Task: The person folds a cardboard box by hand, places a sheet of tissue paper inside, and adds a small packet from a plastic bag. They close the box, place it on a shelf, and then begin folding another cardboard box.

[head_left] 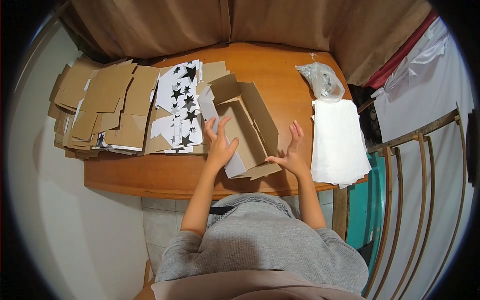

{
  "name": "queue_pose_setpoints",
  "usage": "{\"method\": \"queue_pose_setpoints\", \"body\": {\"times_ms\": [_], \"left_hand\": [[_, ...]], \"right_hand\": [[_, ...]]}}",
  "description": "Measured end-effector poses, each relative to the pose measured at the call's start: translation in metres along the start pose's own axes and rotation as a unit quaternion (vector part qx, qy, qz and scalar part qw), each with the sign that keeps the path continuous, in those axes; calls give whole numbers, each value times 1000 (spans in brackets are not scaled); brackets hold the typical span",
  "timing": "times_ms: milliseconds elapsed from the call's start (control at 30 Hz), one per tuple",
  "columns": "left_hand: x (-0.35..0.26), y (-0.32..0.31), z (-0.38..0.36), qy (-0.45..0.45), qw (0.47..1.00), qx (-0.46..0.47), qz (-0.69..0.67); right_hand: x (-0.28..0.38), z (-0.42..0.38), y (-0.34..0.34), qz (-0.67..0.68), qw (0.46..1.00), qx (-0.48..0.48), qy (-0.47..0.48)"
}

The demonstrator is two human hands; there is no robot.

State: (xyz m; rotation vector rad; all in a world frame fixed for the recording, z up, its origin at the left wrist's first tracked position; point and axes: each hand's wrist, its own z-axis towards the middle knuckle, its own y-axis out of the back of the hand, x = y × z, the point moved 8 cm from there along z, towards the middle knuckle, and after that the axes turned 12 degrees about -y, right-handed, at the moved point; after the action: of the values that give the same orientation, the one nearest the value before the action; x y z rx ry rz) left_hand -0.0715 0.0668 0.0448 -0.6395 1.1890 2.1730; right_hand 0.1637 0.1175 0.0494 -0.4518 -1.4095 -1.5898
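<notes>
A partly folded cardboard box (242, 132) sits on the table in front of me, brown inside, with its long walls raised and its top uncovered. My left hand (218, 144) is at the box's left wall, fingers spread and curved over the edge. At the near right corner, my right hand (292, 152) has its fingers raised and its thumb stretched toward the box, touching or almost touching it. Neither hand is closed around anything. Beside the box on the left lie flat white sheets printed with black stars (184, 102).
Stacked flat brown cardboard pieces (105, 100) cover the left end of the wooden table (270, 60). On the right lies a stack of white paper (337, 142), with a clear plastic bag (322, 82) behind it. A wooden rack (425, 145) stands at the right.
</notes>
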Motion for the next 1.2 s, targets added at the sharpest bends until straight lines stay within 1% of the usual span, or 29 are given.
{"method": "queue_pose_setpoints", "body": {"times_ms": [33,67,100,167,200,233,300,333,400,533,633,700,733,800,833,900,933,1000,1033,1100,1133,1200], "left_hand": [[-3,-3,0,10,999,20,25],[-7,-5,0,11,999,19,25],[-11,-7,1,7,999,18,29],[-15,-10,1,4,999,18,35],[-15,-14,2,1,999,31,41],[-16,-18,2,-2,998,44,46],[-18,-23,2,-2,997,60,49],[-19,-25,2,0,996,73,53],[-22,-27,4,6,994,85,61],[-26,-30,4,8,993,97,73],[-29,-33,1,12,992,97,74],[-33,-34,-1,6,993,93,73],[-35,-35,-2,1,993,91,72],[-38,-36,-3,1,993,89,72],[-39,-37,-5,2,994,88,71],[-42,-37,-6,0,993,88,79],[-43,-38,-7,-4,992,87,88],[-43,-43,-11,-10,989,94,109],[-42,-46,-13,-18,986,103,132],[-40,-50,-15,-23,984,106,144],[-40,-52,-17,-29,981,114,155],[-35,-52,-16,-24,981,108,157]], "right_hand": [[11,-4,5,-43,994,-36,88],[22,-11,8,-86,978,-72,176],[31,-13,12,-85,978,-70,176],[69,-24,12,-166,956,-31,240],[72,-24,5,-208,952,-26,222],[73,-24,6,-208,952,-26,222],[77,-25,-3,-228,942,40,244],[81,-23,1,-227,942,41,245],[87,-17,2,-300,919,61,247],[80,7,2,-336,898,54,278],[72,36,-3,-361,894,72,254],[75,61,-6,-422,878,10,225],[75,72,-11,-422,878,10,225],[61,98,-35,-452,865,84,200],[60,113,-44,-452,865,86,201],[46,139,-73,-434,866,204,140],[45,148,-80,-435,865,206,141],[50,168,-80,-291,936,161,115],[50,173,-86,-291,935,162,120],[43,181,-91,-290,943,137,81],[41,180,-94,-290,943,139,82],[48,167,-92,-238,954,123,134]]}}
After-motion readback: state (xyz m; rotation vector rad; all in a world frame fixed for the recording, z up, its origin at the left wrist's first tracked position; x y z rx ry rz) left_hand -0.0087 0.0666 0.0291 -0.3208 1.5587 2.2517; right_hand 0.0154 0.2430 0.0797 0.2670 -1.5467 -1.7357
